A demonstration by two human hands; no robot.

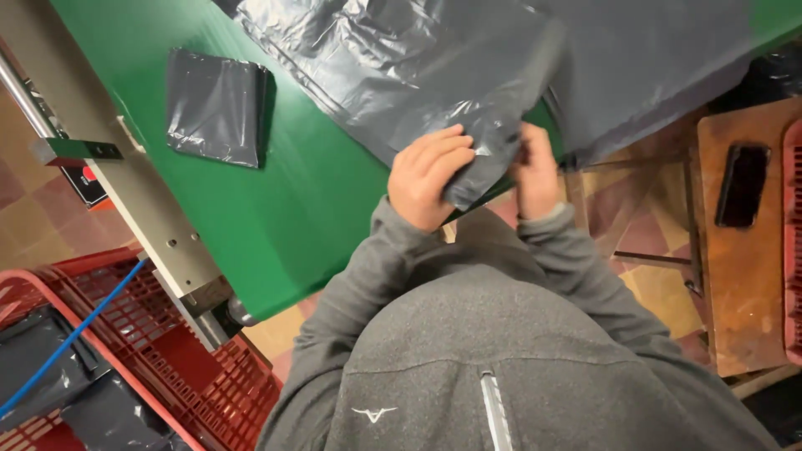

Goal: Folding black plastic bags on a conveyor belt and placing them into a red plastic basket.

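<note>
We see two grey plastic bags on the green table [276, 209]: one big bag [434, 75] spread out, and one folded bag [215, 107] lying flat, well apart to the left of the big one. Our two hands hold the near corner of the big bag, over the table edge. The left hand [426, 175] is closed on the plastic, and the right hand [535, 167] pinches it just beside. One red crate [180, 351] stands below the table, and one dark phone [742, 185] lies on a brown stool [739, 276] to the right.
</note>
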